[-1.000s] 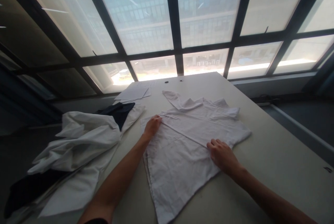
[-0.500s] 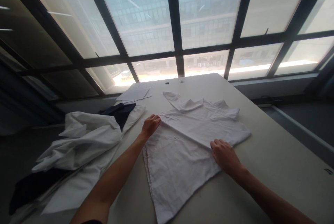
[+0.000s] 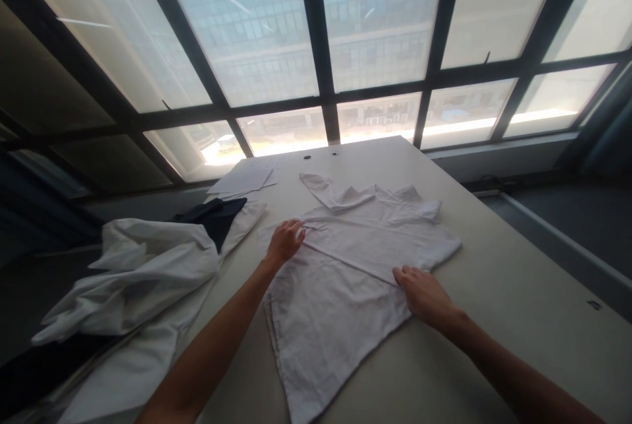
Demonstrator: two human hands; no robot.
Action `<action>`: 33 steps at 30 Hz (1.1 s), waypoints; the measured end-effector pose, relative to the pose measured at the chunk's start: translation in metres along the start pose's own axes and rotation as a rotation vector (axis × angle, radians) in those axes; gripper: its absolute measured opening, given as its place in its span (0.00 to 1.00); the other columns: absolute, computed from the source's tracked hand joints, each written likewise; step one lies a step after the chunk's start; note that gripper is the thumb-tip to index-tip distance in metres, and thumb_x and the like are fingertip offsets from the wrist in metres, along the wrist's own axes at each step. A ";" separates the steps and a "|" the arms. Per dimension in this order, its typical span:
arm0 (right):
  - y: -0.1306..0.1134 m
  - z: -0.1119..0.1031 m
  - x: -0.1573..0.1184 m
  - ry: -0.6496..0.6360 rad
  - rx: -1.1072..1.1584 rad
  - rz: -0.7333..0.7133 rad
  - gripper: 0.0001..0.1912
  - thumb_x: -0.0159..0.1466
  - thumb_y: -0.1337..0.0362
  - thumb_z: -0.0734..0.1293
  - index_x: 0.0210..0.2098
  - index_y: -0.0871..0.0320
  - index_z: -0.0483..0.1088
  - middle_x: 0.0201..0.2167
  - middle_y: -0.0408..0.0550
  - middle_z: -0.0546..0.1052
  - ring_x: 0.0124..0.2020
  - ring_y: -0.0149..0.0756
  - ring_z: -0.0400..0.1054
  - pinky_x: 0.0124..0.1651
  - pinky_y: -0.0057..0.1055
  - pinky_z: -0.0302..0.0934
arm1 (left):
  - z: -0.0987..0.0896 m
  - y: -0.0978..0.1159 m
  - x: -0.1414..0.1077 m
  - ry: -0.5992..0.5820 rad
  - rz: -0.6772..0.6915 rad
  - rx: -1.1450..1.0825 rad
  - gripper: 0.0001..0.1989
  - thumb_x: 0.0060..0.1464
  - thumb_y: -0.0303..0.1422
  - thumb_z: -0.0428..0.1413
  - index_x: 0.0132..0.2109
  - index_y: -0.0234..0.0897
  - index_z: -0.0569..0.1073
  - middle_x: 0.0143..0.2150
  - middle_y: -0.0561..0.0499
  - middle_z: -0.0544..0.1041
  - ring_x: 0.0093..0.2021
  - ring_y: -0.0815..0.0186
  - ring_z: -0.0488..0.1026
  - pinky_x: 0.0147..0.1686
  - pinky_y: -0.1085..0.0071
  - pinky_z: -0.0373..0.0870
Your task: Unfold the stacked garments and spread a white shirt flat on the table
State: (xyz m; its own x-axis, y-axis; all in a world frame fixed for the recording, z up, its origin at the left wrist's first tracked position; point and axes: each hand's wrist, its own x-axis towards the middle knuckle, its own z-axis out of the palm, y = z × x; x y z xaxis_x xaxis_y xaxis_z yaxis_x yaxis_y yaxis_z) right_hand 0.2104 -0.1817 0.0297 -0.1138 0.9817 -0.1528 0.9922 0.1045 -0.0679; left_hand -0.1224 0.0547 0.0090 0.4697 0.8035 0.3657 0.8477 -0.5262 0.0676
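Observation:
A white shirt (image 3: 340, 318) lies spread on the white table (image 3: 498, 318), wrinkled, with a fold line running slantwise across its middle. One sleeve (image 3: 340, 193) is bent at the far side. My left hand (image 3: 285, 241) rests on the left end of that fold, its fingers extended on the cloth and the thumb apart. At the fold's right end, my right hand (image 3: 422, 292) has its fingers curled over the edge of the shirt; its thumb is hidden.
A heap of white cloth (image 3: 158, 266) with dark navy fabric (image 3: 222, 220) lies along the left table edge. Paper sheets (image 3: 241, 178) are at the far left corner. Beyond the table stand large framed windows (image 3: 380, 22).
The raised fold between my hands now lies flatter. My left hand's fingers have loosened from their pinch and spread on the cloth. The view has shifted slightly to the right.

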 end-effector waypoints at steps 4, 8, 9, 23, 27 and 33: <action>0.001 0.003 -0.004 0.017 -0.026 0.072 0.23 0.66 0.80 0.54 0.56 0.62 0.68 0.50 0.61 0.76 0.50 0.45 0.71 0.49 0.33 0.58 | 0.024 0.018 0.005 0.033 -0.068 -0.042 0.19 0.66 0.35 0.47 0.59 0.36 0.73 0.60 0.44 0.74 0.60 0.57 0.69 0.62 0.61 0.64; 0.009 0.011 -0.011 0.022 0.010 0.076 0.22 0.65 0.80 0.54 0.53 0.62 0.69 0.48 0.60 0.77 0.47 0.42 0.72 0.47 0.31 0.58 | 0.039 0.015 0.003 0.003 -0.087 -0.054 0.21 0.68 0.35 0.45 0.61 0.36 0.72 0.63 0.43 0.72 0.64 0.58 0.66 0.65 0.59 0.59; 0.013 0.011 -0.013 0.012 0.032 0.067 0.21 0.65 0.79 0.55 0.52 0.61 0.69 0.47 0.59 0.77 0.46 0.41 0.72 0.47 0.31 0.59 | 0.041 0.014 0.003 -0.006 -0.095 -0.054 0.21 0.68 0.35 0.44 0.61 0.36 0.72 0.63 0.43 0.72 0.65 0.58 0.65 0.66 0.59 0.59; -0.001 0.041 0.078 0.257 0.173 0.280 0.36 0.72 0.52 0.53 0.70 0.73 0.51 0.72 0.68 0.51 0.74 0.54 0.40 0.71 0.49 0.38 | 0.041 0.016 0.000 -0.234 -0.146 0.012 0.28 0.70 0.43 0.41 0.72 0.39 0.58 0.75 0.43 0.52 0.74 0.50 0.48 0.69 0.47 0.47; 0.033 0.062 0.079 0.282 0.097 0.425 0.39 0.72 0.49 0.52 0.71 0.74 0.51 0.73 0.67 0.50 0.74 0.52 0.39 0.72 0.46 0.34 | 0.040 0.016 0.000 -0.245 -0.184 0.027 0.29 0.69 0.46 0.41 0.72 0.42 0.57 0.75 0.42 0.51 0.74 0.47 0.47 0.68 0.46 0.47; 0.085 0.077 0.052 0.313 -0.001 0.544 0.40 0.71 0.49 0.50 0.71 0.76 0.49 0.73 0.67 0.50 0.74 0.51 0.40 0.72 0.47 0.32 | 0.042 0.015 0.002 -0.244 -0.231 0.054 0.30 0.68 0.49 0.41 0.72 0.47 0.57 0.75 0.43 0.51 0.74 0.47 0.47 0.68 0.46 0.47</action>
State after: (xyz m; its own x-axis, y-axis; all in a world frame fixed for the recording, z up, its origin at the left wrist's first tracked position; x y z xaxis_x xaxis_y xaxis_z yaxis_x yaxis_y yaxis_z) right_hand 0.2852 -0.1336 -0.0600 0.4272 0.8946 0.1308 0.9041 -0.4229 -0.0610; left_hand -0.0983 0.0599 -0.0284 0.3036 0.9460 0.1135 0.9472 -0.3125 0.0713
